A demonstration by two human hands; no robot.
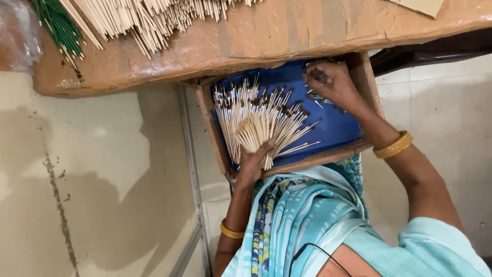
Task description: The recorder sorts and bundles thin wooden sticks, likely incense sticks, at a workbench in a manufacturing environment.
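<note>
Left hand (254,163) closed around fanned bundle of thin sticks (259,131), tips dark, held over blue-lined tray (335,128). Right hand (330,82) at tray's far corner, fingers curled onto a few loose sticks (320,97); exact grip unclear. Above the tray, cardboard-covered table (287,31) with pale stick pile (154,18) and green sticks (59,25).

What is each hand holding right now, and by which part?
The left hand grips a fanned bundle of thin sticks by their bare lower ends. The right hand reaches among loose sticks in the blue tray; its hold cannot be told.
</note>
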